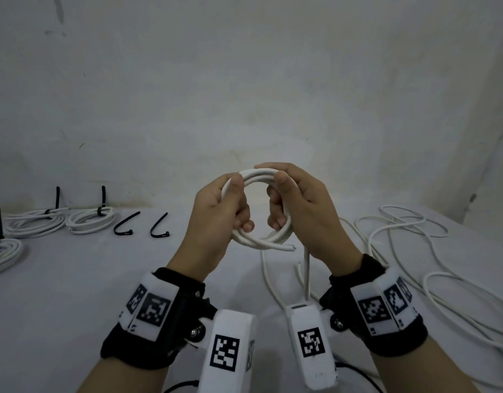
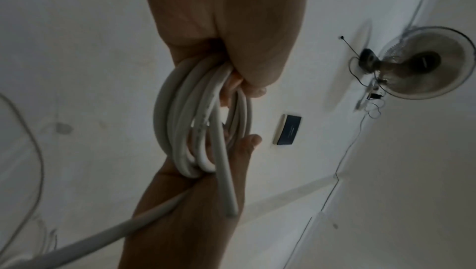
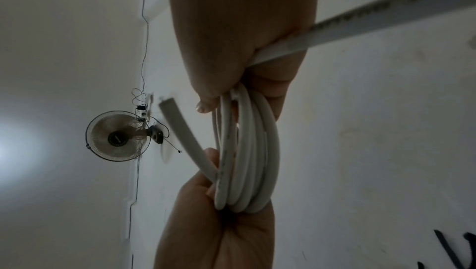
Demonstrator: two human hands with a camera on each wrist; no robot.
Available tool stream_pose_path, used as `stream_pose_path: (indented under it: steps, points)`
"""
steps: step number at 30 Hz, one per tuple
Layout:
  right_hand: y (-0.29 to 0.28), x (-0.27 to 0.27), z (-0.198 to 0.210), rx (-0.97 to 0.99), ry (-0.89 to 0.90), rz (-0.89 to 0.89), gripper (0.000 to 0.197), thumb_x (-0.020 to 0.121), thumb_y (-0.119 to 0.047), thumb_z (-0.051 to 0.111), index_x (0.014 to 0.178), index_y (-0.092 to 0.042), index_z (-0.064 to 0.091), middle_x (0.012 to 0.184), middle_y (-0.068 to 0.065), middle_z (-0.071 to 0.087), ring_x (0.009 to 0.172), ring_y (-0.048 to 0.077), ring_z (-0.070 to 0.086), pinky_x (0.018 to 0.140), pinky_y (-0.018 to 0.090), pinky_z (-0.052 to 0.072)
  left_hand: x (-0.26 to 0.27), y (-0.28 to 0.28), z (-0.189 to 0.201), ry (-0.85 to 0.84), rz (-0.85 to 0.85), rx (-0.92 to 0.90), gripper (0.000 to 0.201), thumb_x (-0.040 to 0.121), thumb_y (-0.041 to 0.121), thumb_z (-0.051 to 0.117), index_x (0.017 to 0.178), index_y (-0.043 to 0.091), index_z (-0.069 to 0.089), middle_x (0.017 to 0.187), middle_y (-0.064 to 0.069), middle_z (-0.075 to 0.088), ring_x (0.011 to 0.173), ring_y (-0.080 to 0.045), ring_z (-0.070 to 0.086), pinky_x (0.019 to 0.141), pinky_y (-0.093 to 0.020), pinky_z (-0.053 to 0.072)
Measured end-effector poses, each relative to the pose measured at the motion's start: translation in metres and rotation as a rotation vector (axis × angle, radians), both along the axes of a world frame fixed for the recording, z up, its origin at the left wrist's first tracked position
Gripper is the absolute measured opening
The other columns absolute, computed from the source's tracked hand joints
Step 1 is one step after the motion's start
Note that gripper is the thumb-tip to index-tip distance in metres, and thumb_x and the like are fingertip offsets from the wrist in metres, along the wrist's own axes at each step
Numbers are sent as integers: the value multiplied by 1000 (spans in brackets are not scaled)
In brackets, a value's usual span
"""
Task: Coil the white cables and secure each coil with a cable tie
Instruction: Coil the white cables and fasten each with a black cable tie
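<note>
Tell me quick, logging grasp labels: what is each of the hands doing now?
Left hand: closed, gripping the white cable coil.
Right hand: closed, gripping the same coil's other side.

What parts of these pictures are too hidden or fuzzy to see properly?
- Head view: where the left hand and right hand grip the round coil of white cable, the fingers cover the loops.
- Head view: the flat white-cable coil with a black tie is cut off by the left edge.
- Right wrist view: print on the straight white cable tail is too blurred to read.
- Left wrist view: writing on the dark wall plate is too small.
</note>
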State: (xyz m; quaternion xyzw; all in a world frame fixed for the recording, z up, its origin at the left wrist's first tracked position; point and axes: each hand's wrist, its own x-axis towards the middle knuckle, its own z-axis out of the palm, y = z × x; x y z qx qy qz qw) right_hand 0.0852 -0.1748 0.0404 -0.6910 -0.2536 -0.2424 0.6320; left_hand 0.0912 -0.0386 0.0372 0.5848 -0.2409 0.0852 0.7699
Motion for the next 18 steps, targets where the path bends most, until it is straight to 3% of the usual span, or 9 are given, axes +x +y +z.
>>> stream_pose_path:
  steps: [4, 8, 12, 16, 18]
  points:
    - [0, 0, 0, -12, -30, -8, 25, 102, -13, 40, 104, -12, 65, 61, -2, 43, 42, 11, 38, 42, 26, 40, -1, 0, 0, 11, -70, -6, 28, 101, 22, 36, 92, 12, 60, 51, 7, 31, 40, -6, 29, 43, -19, 38]
    - [-5, -1, 1, -64, -61, -15, 26, 102, -17, 40, 104, -12, 66, 62, 2, 44, 41, 12, 39, 42, 28, 41, -3, 3, 3, 79, -127, 97, 37, 92, 40, 41, 102, 10, 61, 51, 5, 37, 42, -9, 39, 51, -24, 48]
    - [0, -1, -2, -152, -65, -23, 26, 102, -17, 41, 110, -8, 64, 65, -1, 50, 42, 13, 46, 44, 35, 46, -2, 9, 6, 146, -46, 157, 41, 95, 41, 44, 72, 8, 50, 46, 5, 32, 39, -10, 37, 48, -25, 46]
    - [-6, 1, -1, -221, -31, -71, 30, 97, -32, 42, 113, -16, 61, 84, 2, 63, 64, 18, 65, 61, 35, 57, 1, 11, 9, 144, 62, 34, 40, 98, 36, 44, 65, 14, 40, 44, 6, 29, 38, -10, 31, 46, -23, 44]
    - [-19, 3, 1, -267, 30, -52, 26, 94, -35, 44, 109, -21, 60, 79, -4, 63, 67, 18, 67, 69, 39, 57, 4, 16, 12, 156, 106, -62, 39, 98, 34, 44, 65, 15, 39, 42, 7, 29, 37, -9, 30, 45, -20, 43]
